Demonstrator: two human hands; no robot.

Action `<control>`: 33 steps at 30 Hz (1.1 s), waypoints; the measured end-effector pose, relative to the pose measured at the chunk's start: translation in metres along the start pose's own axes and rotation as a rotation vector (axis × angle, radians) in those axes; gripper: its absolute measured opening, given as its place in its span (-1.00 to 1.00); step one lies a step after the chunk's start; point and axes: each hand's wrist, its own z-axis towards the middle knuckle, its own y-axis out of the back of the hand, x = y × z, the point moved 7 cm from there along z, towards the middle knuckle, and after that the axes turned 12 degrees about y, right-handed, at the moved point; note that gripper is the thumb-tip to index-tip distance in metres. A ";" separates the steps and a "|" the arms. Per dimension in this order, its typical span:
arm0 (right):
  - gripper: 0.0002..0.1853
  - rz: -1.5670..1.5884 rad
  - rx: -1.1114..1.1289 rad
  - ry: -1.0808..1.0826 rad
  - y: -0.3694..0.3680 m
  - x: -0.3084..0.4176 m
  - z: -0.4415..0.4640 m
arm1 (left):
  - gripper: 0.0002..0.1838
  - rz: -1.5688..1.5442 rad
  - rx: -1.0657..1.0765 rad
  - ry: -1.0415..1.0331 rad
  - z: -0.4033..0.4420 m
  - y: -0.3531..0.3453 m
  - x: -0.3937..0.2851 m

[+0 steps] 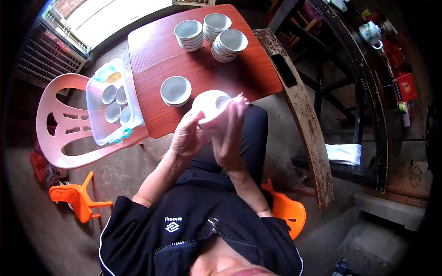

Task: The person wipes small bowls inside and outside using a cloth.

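Note:
A white bowl [208, 102] is held tilted above the near edge of the red-brown table [156, 60], its base turned partly up. My left hand [188, 134] grips its near left side, the fingers wrapped round the rim. On its right side my right hand [230, 126] is pressed against it, blurred and overexposed at the fingertips; a pale cloth or film may lie under the palm, too bright to make out. Just left of the held bowl stands a short stack of white bowls [176, 90]. Three taller bowl stacks [188, 29] [217, 22] [233, 41] stand upright at the table's far side.
A clear plastic bin [94, 112] with several white cups [113, 112] rests on a pink chair [50, 133] at the left. A dark phone [284, 70] lies on the worn wooden bench [301, 115] at the right. Orange stools [82, 202] [288, 212] stand low on both sides.

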 end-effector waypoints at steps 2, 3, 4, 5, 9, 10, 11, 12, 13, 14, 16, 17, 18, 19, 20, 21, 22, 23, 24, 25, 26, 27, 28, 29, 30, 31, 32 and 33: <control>-0.34 -0.104 0.168 0.123 0.000 0.006 0.009 | -0.46 0.172 -0.036 -0.008 0.001 0.013 0.002; -0.43 -0.022 0.133 0.063 0.006 0.007 0.021 | -0.49 0.280 -0.029 -0.056 -0.002 0.012 0.000; -0.47 0.070 0.129 -0.039 0.006 -0.004 0.023 | -0.51 0.387 -0.021 -0.105 -0.005 0.010 0.000; -0.50 0.162 0.126 -0.140 0.006 -0.015 0.025 | -0.62 0.485 -0.113 -0.049 -0.011 -0.002 0.002; -0.60 0.300 0.139 -0.295 0.009 -0.037 0.026 | -0.78 0.764 -0.078 -0.068 -0.016 -0.012 0.010; -0.61 0.184 0.146 -0.194 0.010 -0.030 0.028 | -0.75 0.742 -0.042 -0.061 -0.016 -0.016 0.008; -0.61 0.094 0.121 -0.207 0.011 -0.026 0.022 | -0.73 0.682 -0.053 -0.059 -0.015 -0.011 0.008; -0.61 -0.036 0.122 -0.117 0.011 -0.017 0.018 | -0.71 0.620 -0.063 -0.055 -0.014 -0.004 0.010; -0.60 -0.100 0.126 -0.094 0.010 -0.009 0.014 | -0.66 0.540 -0.074 -0.058 -0.013 -0.001 0.010; -0.59 -0.164 0.129 -0.073 0.010 -0.002 0.010 | -0.64 0.489 -0.041 -0.054 -0.013 0.001 0.008; -0.57 -0.119 0.122 -0.112 0.013 0.007 0.006 | -0.64 0.490 -0.040 -0.047 -0.010 -0.001 0.007; -0.56 -0.114 0.117 -0.104 0.015 0.007 0.002 | -0.57 0.452 0.006 -0.071 -0.011 -0.009 0.006; -0.54 -0.012 -0.002 -0.175 0.020 0.002 -0.002 | -0.54 0.425 -0.001 -0.028 -0.011 -0.010 0.006; -0.53 0.107 -0.102 -0.217 0.019 -0.001 -0.003 | -0.53 0.368 0.007 -0.028 -0.011 -0.013 0.004; -0.53 0.222 -0.201 -0.263 0.020 -0.005 -0.006 | -0.53 0.310 0.016 -0.023 -0.011 -0.016 0.005; -0.53 0.169 -0.156 -0.217 0.020 -0.002 -0.005 | -0.54 0.296 0.013 -0.027 -0.011 -0.015 0.006; -0.53 0.116 -0.113 -0.168 0.020 0.002 -0.004 | -0.54 0.286 0.011 -0.031 -0.010 -0.012 0.005; -0.54 0.063 -0.072 -0.120 0.019 0.005 -0.003 | -0.54 0.276 0.010 -0.035 -0.008 -0.010 0.005; -0.56 0.030 -0.039 -0.062 0.020 0.005 -0.001 | -0.54 0.268 -0.003 -0.047 -0.006 -0.006 0.003; -0.57 -0.004 -0.007 -0.006 0.023 0.002 -0.001 | -0.53 0.259 -0.018 -0.056 -0.005 -0.001 0.002; -0.57 -0.037 0.027 0.047 0.023 0.003 -0.001 | -0.53 0.249 -0.034 -0.064 -0.006 -0.001 -0.002; -0.55 0.054 -0.012 -0.052 0.023 -0.002 -0.003 | -0.51 0.231 -0.065 -0.024 -0.009 -0.002 -0.004; -0.54 0.177 -0.074 -0.158 0.025 -0.005 -0.005 | -0.49 0.238 -0.060 -0.032 -0.011 -0.005 -0.008; -0.55 0.344 -0.159 -0.197 0.026 -0.011 -0.007 | -0.51 0.248 -0.064 -0.038 -0.012 -0.008 -0.009; -0.58 0.457 -0.186 -0.250 0.026 -0.016 -0.008 | -0.52 0.259 -0.069 -0.043 -0.013 -0.010 -0.010; -0.60 0.546 -0.191 -0.285 0.025 -0.014 -0.010 | -0.54 0.376 -0.092 -0.042 -0.014 -0.010 -0.009; -0.63 0.592 -0.175 -0.302 0.025 -0.009 -0.007 | -0.56 0.493 -0.115 -0.040 -0.015 -0.010 -0.009; -0.66 0.501 -0.071 -0.231 0.021 0.000 -0.005 | -0.71 0.817 -0.140 -0.023 -0.014 -0.005 -0.007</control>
